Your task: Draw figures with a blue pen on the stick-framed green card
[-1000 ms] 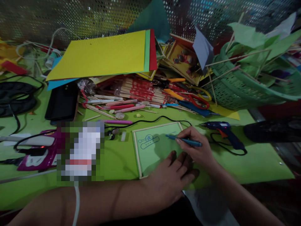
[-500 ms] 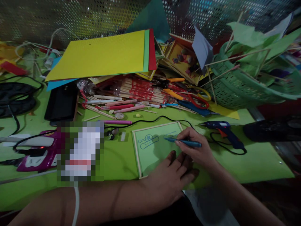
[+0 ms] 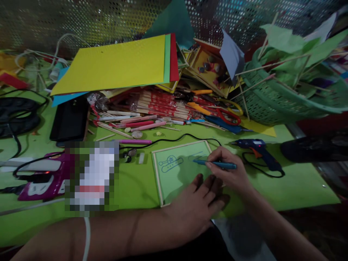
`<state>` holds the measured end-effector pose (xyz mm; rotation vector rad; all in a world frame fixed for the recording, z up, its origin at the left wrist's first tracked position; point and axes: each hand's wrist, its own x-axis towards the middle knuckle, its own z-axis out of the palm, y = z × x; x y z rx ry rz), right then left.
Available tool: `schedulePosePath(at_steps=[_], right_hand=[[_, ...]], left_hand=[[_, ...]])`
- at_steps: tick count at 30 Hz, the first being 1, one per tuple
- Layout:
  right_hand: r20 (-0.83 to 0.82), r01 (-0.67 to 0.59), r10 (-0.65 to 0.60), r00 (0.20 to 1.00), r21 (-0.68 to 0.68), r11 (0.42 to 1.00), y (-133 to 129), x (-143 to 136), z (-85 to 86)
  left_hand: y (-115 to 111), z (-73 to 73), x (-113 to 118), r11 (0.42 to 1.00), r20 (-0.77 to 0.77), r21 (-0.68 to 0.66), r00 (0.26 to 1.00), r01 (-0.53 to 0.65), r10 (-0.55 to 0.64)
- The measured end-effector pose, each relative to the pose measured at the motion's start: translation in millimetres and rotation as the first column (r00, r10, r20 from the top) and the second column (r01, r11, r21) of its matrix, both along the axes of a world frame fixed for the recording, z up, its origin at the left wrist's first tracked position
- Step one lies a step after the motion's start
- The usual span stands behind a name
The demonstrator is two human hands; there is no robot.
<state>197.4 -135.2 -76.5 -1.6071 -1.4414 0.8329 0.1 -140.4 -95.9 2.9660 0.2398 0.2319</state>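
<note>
One blue pen (image 3: 225, 165) is clamped in the fingers of the right hand (image 3: 231, 170); the left hand (image 3: 194, 210) rests on the framed green sheet (image 3: 172, 183), fingers slightly apart.

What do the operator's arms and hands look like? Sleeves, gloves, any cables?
Left hand and right hand are bare, no gloves visible. Left forearm and right forearm show no sleeve, watch or bracelet. A white cable crosses the view over the left forearm. Rings: can't tell in this light.
</note>
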Motion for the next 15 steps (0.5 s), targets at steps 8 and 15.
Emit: schedulePosePath(at_steps=[8,15], right_hand=[[-0.032,0.056,-0.055,0.998,0.008,0.998,-0.2,-0.7,2.6],[0.024,0.239,-0.248,0.968,0.185,0.953,1.2,7.8,3.1]], left_hand=[[0.6,0.1,-0.6,1.0,0.006,-0.013,1.0,-0.003,0.003],[-1.2,-3.2,0.4,0.999,0.026,-0.036,1.0,-0.009,0.01]])
